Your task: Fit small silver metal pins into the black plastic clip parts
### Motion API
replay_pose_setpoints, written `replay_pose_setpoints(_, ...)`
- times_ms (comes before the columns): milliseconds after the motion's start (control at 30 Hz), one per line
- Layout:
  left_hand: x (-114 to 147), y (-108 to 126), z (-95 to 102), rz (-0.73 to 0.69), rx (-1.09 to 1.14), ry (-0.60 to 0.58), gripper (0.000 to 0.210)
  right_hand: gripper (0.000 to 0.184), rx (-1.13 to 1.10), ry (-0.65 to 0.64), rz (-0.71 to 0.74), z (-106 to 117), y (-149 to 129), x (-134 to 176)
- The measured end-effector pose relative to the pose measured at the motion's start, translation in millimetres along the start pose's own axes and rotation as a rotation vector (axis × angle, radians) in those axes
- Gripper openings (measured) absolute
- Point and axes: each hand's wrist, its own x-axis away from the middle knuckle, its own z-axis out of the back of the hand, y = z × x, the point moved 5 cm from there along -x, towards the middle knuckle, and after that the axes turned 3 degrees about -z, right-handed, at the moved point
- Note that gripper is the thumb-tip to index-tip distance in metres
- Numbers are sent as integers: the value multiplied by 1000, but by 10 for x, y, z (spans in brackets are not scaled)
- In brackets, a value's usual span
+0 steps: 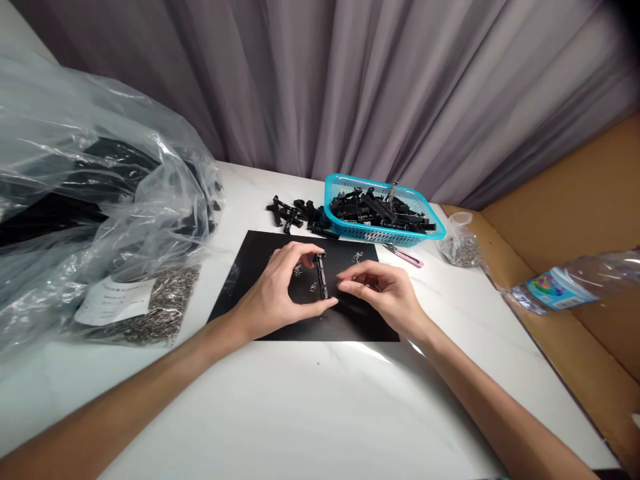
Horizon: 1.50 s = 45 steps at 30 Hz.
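Note:
My left hand (pixel 280 283) grips a slim black plastic part (pixel 321 277) by its two ends, thumb below and fingers on top, upright above a black mat (pixel 270 327). Just to the right, my right hand (pixel 383 290) has its thumb and fingertips pinched close to the part, a small gap apart from it. Whatever may be between those fingertips is too small to make out. Small metal pieces, perhaps springs, lie on the mat in little groups, one (pixel 313 288) behind the black part and another (pixel 358 257) beyond my right hand.
A blue basket (pixel 385 237) full of black parts stands at the back, with loose black parts (pixel 295 215) beside it. Near it lies a pink-handled tool (pixel 407 256). Bags of metal pieces (pixel 167 303) sit left and right (pixel 460 248). A plastic bottle (pixel 565 287) lies by the cardboard.

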Motion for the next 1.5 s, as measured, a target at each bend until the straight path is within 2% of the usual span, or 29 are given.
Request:
replay_pose_setpoints(200,7,70,-2,-77,-7,-23,66,15,-34,-10,-2,5,-26,13)
replay_pose_setpoints(400,26,106,-21,-118,-6,-38,66,12,16,-6,48,5,-90,36)
replay_pose_setpoints(500,27,109,-28,-128,5,-37,66,8,56,8,121,7,-134,35)
replay_pose_setpoints(567,25,101,-34,-118,14,-37,66,5,91,43,205,2,-175,41)
replay_pose_setpoints(733,22,83,-54,-99,76,-39,64,9,198,254,337,-46,-238,98)
replay_pose_setpoints(867,19,74,-59,-84,84,-26,64,12,240,299,388,-142,-266,130)
replay_pose_setpoints(1333,19,72,-76,-119,89,-30,65,11,187,300,327,-200,-222,90)
replay_pose_setpoints(1500,15,65,-71,-107,106,-30,63,11,238,329,345,-213,-217,95)
